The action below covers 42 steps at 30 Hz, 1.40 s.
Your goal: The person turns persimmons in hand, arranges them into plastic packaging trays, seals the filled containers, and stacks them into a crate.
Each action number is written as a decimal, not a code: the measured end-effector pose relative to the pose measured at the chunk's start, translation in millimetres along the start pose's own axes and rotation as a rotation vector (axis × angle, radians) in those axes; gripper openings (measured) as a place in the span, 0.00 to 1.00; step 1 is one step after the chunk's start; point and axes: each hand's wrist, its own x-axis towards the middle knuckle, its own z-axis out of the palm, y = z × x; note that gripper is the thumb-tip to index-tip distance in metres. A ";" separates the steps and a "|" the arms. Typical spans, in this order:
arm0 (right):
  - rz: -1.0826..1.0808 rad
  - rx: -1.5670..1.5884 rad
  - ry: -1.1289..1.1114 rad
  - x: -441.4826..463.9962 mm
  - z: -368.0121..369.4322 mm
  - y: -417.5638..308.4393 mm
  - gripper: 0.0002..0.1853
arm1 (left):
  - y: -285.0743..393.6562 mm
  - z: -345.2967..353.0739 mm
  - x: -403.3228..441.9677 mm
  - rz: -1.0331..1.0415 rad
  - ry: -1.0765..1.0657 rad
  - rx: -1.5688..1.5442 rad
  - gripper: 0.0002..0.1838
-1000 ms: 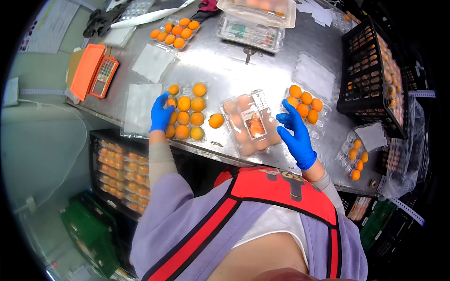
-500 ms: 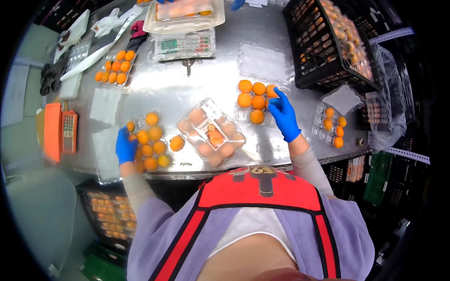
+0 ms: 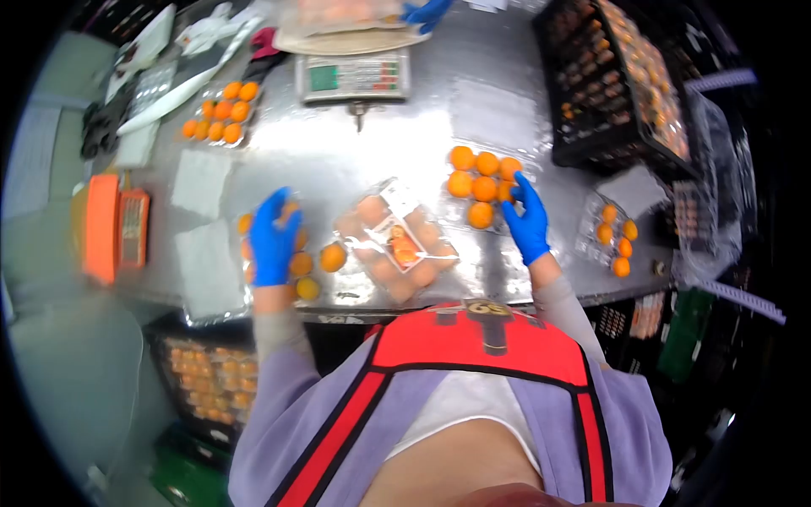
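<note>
My left hand [image 3: 274, 241], in a blue glove and a little blurred, is over the left clear tray of oranges. Its thumb and fingers are apart on either side of an orange [image 3: 290, 208], and the palm hides several others. My right hand [image 3: 528, 221], also gloved in blue, has its thumb and fingers around an orange [image 3: 506, 191] at the right edge of another clear tray [image 3: 459, 213]. More oranges [image 3: 485, 188] sit in that tray. Between my hands lies a closed, labelled clear pack [image 3: 402, 247] of fruit. One loose orange [image 3: 333, 257] is beside it.
A digital scale [image 3: 353, 78] stands at the back, with a blue-gloved hand [image 3: 429, 12] of another person near it. A black crate [image 3: 591, 93] of packed fruit is at right. Part-filled trays lie at far left and right. White pads [image 3: 211, 266] and an orange device [image 3: 103, 228] are at left.
My left hand has moved right and up, from the tray's left side to the orange at its top right. My right hand stays by the same orange. The view has shifted slightly.
</note>
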 end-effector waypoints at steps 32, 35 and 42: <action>-0.290 -0.293 -0.179 -20.9 18.7 -27.3 0.34 | -10.8 6.2 -119.0 0.009 0.053 -0.103 0.18; -0.284 -0.307 -0.174 -22.0 20.5 -27.1 0.33 | -25.7 -24.4 -126.7 -0.167 0.253 -0.066 0.17; -0.306 -0.296 -0.165 -22.8 23.1 -26.6 0.33 | -68.3 -70.2 -147.2 -0.199 0.481 -0.090 0.19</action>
